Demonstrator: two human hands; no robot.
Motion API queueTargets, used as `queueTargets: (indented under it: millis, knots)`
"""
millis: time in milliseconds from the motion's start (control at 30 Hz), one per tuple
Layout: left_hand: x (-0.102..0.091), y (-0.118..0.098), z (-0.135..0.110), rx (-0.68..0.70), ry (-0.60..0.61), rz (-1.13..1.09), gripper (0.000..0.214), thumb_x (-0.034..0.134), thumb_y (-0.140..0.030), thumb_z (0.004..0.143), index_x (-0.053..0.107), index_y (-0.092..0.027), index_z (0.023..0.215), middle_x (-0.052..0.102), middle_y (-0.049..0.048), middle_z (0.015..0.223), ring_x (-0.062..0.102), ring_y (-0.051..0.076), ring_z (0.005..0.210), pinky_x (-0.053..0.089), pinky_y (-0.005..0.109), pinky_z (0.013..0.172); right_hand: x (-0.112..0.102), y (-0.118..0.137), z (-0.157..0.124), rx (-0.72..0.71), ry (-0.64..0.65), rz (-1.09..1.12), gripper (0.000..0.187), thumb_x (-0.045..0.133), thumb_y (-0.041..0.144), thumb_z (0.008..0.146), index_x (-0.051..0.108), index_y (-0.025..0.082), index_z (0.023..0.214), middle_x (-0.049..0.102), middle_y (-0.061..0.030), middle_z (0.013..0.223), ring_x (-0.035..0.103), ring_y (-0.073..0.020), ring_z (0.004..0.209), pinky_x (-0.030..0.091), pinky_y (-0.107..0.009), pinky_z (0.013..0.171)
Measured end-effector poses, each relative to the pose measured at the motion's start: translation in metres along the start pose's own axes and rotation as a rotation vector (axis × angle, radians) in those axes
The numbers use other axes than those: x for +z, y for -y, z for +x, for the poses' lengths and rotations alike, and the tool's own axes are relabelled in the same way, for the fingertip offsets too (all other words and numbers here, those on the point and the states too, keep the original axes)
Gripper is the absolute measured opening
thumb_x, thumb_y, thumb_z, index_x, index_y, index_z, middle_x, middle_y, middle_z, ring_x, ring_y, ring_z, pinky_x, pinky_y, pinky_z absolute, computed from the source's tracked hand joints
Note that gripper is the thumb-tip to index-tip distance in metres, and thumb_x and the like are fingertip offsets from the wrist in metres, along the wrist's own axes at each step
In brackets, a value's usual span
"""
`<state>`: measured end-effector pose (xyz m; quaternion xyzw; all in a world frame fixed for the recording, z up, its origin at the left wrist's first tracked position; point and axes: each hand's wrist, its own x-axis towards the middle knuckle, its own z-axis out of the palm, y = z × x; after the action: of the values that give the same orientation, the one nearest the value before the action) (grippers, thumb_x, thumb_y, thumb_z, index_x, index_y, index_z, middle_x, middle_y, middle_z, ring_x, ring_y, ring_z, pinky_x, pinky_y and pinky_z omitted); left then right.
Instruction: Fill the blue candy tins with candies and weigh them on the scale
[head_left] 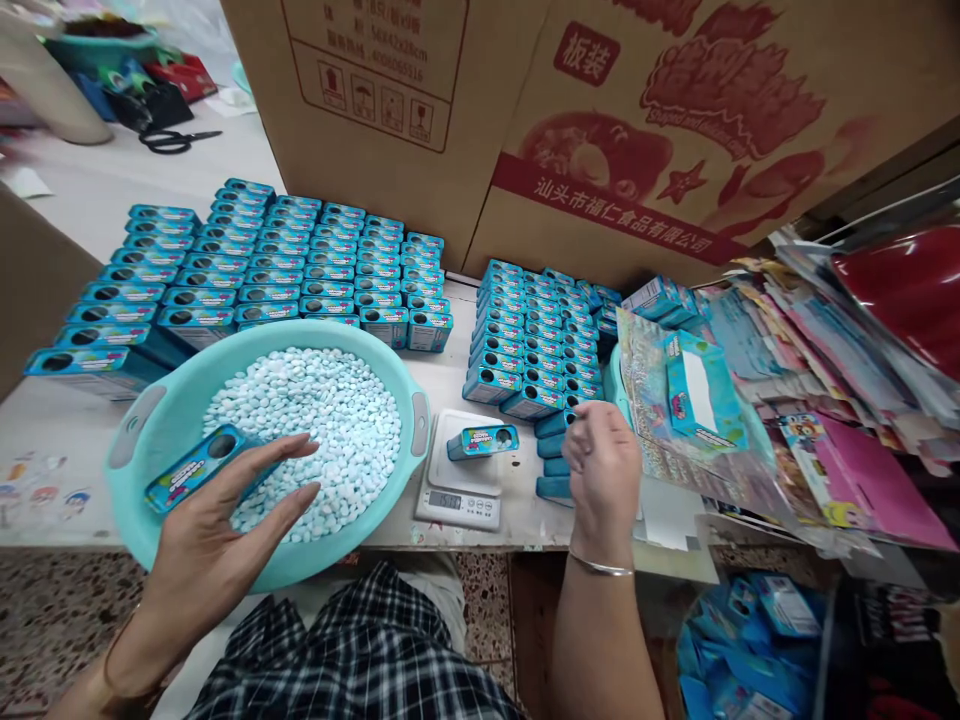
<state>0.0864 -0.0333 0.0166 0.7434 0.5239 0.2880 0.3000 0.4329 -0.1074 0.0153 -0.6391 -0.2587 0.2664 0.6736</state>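
Fingers of the left hand (pixel 214 525) reach over a turquoise basin (pixel 174 425) just left of the scale (pixel 465 478); thumb and forefinger stand apart, with nothing between their tips. Beneath this hand, 1 blue box (pixel 196 470) lies tilted in the basin, its dark opening showing at the upper end. Whether the hidden fingers touch it, I cannot tell. Small pale blue and white candies (pixel 352 440) fill much of the basin.

Just right of the scale, the right hand (pixel 604 450) has its fingers curled together; whether they enclose anything, I cannot tell. Its wrist wears 1 silver bangle (pixel 600 566). Between this hand and the scale, several blue cartons (pixel 553 465) lie close together.

On the scale itself rests 1 printed packet (pixel 480 442), above the display, whose figures are too blurred to read. Behind and left of the scale, 6 columns of matching boxes (pixel 270 265) stand on the desk (pixel 52 420); behind and right of it stand more in 3 columns (pixel 517 320). Farther back from the scale rises printed cardboard (pixel 487 90), and scissors (pixel 174 142) lie well apart from it at back left.
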Motion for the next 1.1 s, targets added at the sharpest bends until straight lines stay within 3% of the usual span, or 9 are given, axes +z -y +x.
queueTargets:
  millis: [100,233,333,467,533,633,767,900,1100]
  knots:
    - [0.001,-0.006,0.004,0.038,0.004,-0.005,0.04,0.064,-0.046,0.084,0.061,-0.03,0.12,0.069,-0.0001,0.117,0.062,0.024,0.115,0.047,0.038,0.105,-0.014,0.002,0.002,0.185,-0.031,0.466,0.012,0.065,0.029,0.08,0.057,0.021,0.085,0.032,0.009,0.061,0.022,-0.0052,0.044,0.02,-0.017,0.04]
    - [0.007,-0.012,0.008,0.074,0.047,-0.015,0.039,0.064,-0.044,0.085,0.06,-0.029,0.121,0.069,-0.0002,0.117,0.062,0.024,0.114,0.045,0.039,0.107,-0.018,-0.006,-0.003,0.305,-0.012,0.591,0.024,0.067,0.013,0.07,0.06,0.02,0.092,0.045,0.0064,0.07,0.028,-0.003,0.047,0.025,-0.013,0.041]
    - [0.011,-0.015,0.009,0.076,0.065,-0.031,0.039,0.064,-0.044,0.085,0.06,-0.029,0.121,0.068,-0.0001,0.118,0.061,0.024,0.116,0.045,0.04,0.107,-0.009,-0.015,-0.007,0.295,0.014,0.49,0.025,0.068,0.015,0.073,0.059,0.021,0.096,0.052,0.0051,0.073,0.024,-0.0023,0.045,0.021,-0.013,0.039]
    - [0.014,-0.014,0.008,0.065,0.087,-0.037,0.04,0.064,-0.044,0.085,0.059,-0.029,0.121,0.068,0.0001,0.12,0.06,0.025,0.117,0.045,0.041,0.107,0.005,-0.024,-0.012,0.175,0.088,0.23,0.017,0.061,0.031,0.085,0.058,0.024,0.1,0.058,0.0032,0.078,0.021,-0.0031,0.042,0.017,-0.017,0.038]
    - [0.015,-0.011,0.007,0.06,0.087,-0.029,0.041,0.064,-0.044,0.084,0.059,-0.03,0.122,0.067,0.0,0.12,0.06,0.025,0.117,0.044,0.041,0.107,0.012,-0.025,-0.015,0.077,0.137,0.001,0.015,0.056,0.033,0.089,0.058,0.024,0.1,0.061,0.0013,0.081,0.032,-0.0053,0.046,0.026,-0.019,0.042]
    - [0.018,-0.007,0.007,0.055,0.086,-0.022,0.04,0.064,-0.045,0.084,0.059,-0.031,0.121,0.067,-0.0005,0.119,0.061,0.025,0.116,0.045,0.04,0.107,0.022,-0.022,-0.019,-0.072,0.207,-0.374,0.018,0.048,0.033,0.094,0.059,0.024,0.104,0.063,-0.0024,0.09,0.055,-0.013,0.07,0.042,-0.026,0.063]
    - [0.021,-0.005,0.006,0.068,0.1,-0.02,0.039,0.063,-0.045,0.085,0.06,-0.03,0.121,0.067,-0.0002,0.12,0.061,0.025,0.116,0.048,0.038,0.104,0.031,-0.017,-0.022,-0.186,0.299,-0.662,0.029,0.035,0.031,0.099,0.053,0.024,0.12,0.065,-0.0045,0.093,0.061,-0.02,0.086,0.042,-0.033,0.078]
    - [0.021,-0.002,0.004,0.096,0.106,-0.019,0.038,0.063,-0.043,0.086,0.059,-0.03,0.122,0.068,0.0,0.12,0.062,0.024,0.115,0.049,0.037,0.103,0.033,-0.016,-0.02,-0.229,0.33,-0.746,0.032,0.032,0.031,0.1,0.049,0.024,0.126,0.065,-0.0069,0.101,0.061,-0.0227,0.093,0.042,-0.035,0.082]
    - [0.019,0.002,0.002,0.091,0.096,-0.039,0.039,0.064,-0.043,0.085,0.059,-0.03,0.121,0.068,0.0003,0.12,0.062,0.024,0.115,0.049,0.038,0.103,0.03,-0.017,-0.019,-0.222,0.293,-0.626,0.028,0.035,0.033,0.1,0.053,0.025,0.12,0.063,-0.0073,0.109,0.06,-0.0212,0.099,0.044,-0.035,0.088]
